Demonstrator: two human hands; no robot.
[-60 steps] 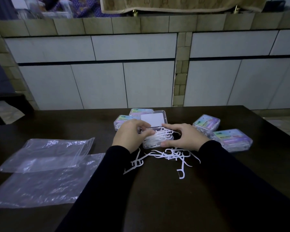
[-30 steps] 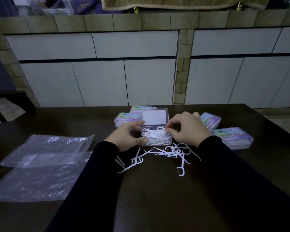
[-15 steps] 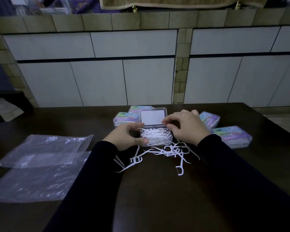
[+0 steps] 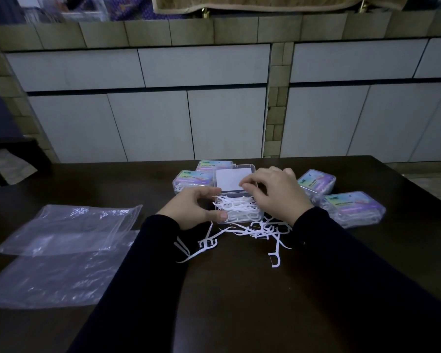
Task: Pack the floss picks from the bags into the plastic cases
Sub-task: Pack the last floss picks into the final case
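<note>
A clear plastic case [image 4: 239, 212] stands open at the table's middle, heaped with white floss picks, its lid [image 4: 233, 180] tilted up behind. My left hand [image 4: 191, 210] grips the case's left side, thumb on its front corner. My right hand [image 4: 278, 194] reaches over the case's right side, and its curled fingertips touch the lid's right edge. Loose floss picks [image 4: 255, 231] lie scattered just in front of the case. Two empty clear bags [image 4: 69, 225] lie flat at the left.
Closed, labelled cases filled with picks sit around the open one: two behind left [image 4: 192, 180], two at the right [image 4: 354, 208]. The dark table [image 4: 239, 301] ends at a tiled wall with white panels. A dark chair [image 4: 8, 159] stands far left.
My right hand has lifted from the picks in the case to the lid's right edge. My left hand has stayed on the case's left side.
</note>
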